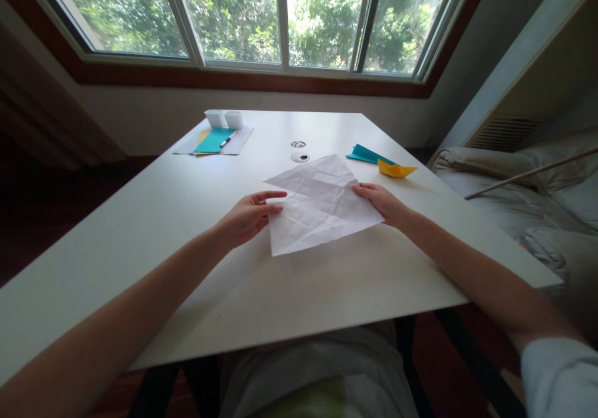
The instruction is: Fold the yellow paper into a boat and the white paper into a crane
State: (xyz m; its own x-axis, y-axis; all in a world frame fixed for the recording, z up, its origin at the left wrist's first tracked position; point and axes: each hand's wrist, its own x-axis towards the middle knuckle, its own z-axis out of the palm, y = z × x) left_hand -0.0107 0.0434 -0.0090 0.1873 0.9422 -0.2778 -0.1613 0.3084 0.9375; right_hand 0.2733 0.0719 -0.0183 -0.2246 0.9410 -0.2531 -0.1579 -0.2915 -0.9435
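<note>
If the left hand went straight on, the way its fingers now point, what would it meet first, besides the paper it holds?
Probably the right hand, which grips the opposite side of the paper; depth is hard to judge from one view.

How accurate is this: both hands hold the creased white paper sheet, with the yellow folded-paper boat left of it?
Side's wrong: head view shows the yellow folded-paper boat right of the creased white paper sheet. Left hand and right hand do hold it.
</note>
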